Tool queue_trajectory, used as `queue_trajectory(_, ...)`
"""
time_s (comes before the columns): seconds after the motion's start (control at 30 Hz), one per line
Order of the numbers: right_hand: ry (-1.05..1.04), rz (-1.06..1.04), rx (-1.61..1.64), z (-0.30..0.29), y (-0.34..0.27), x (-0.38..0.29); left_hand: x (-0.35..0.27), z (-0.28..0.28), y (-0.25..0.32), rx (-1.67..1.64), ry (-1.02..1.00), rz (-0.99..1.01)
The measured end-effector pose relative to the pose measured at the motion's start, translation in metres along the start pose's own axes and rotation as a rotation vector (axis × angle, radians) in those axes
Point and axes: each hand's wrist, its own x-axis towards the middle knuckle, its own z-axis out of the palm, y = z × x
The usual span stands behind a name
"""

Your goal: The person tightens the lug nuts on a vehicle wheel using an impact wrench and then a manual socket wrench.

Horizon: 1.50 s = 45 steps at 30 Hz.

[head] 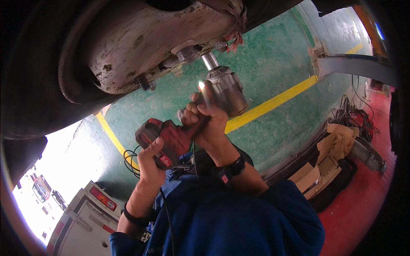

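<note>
My right hand (208, 118) grips the handle of a red and black cordless impact wrench (174, 137). Under its battery end, my left hand (150, 163) clasps the pack, thumb on its side. The grey metal nose (225, 89) points up, and a small work light glows beside it. A shiny socket (209, 60) on the nose reaches the lower edge of a dirty, whitish metal vehicle underbody part (137, 48). Whether it sits over a fastener is hidden. Along that edge are a large bolt head (185, 54), another bolt (146, 83) and a smaller one (221, 46).
A dark rounded part, possibly a tyre (28, 80), hangs at left. Reddish rag strips (235, 41) dangle nearby. A grey lift arm (355, 67) extends at right, above cables (344, 110) and torn cardboard (333, 144). A white vehicle (86, 220) stands lower left on the green floor (272, 51).
</note>
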Motion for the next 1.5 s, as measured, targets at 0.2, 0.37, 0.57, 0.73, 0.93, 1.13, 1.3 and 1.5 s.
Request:
queue_trajectory(0.2, -0.015, -0.153, -0.326, -0.029, 0.006, 0.012, 0.041, -0.032, -0.01, -0.136, -0.146, -0.19)
queue_trajectory(0.37, -0.101, -0.074, -0.205, -0.023, -0.005, 0.001, 0.022, -0.045, -0.006, 0.159, -0.289, -0.114)
queue_trajectory(0.57, 0.047, -0.203, -0.244, -0.023, 0.011, 0.008, 0.04, -0.049, -0.001, 0.053, -0.206, -0.218)
queue_trajectory(0.73, -0.002, -0.209, -0.217, -0.026, 0.008, 0.011, 0.045, -0.054, 0.008, 0.15, -0.225, -0.211)
queue_trajectory(0.93, -0.119, -0.168, -0.074, -0.039, 0.008, 0.014, 0.034, -0.052, 0.015, 0.358, -0.267, -0.105)
queue_trajectory(1.13, 0.057, -0.42, -0.349, -0.035, 0.016, 0.02, 0.053, -0.062, 0.003, 0.546, -0.297, -0.169)
queue_trajectory(1.3, 0.032, -0.347, -0.361, -0.048, -0.001, 0.015, 0.05, -0.054, 0.006, 0.607, -0.222, 0.097)
queue_trajectory(1.5, -0.124, -0.191, -0.163, -0.057, -0.004, 0.009, 0.046, -0.032, 0.026, 0.826, -0.112, 0.299)
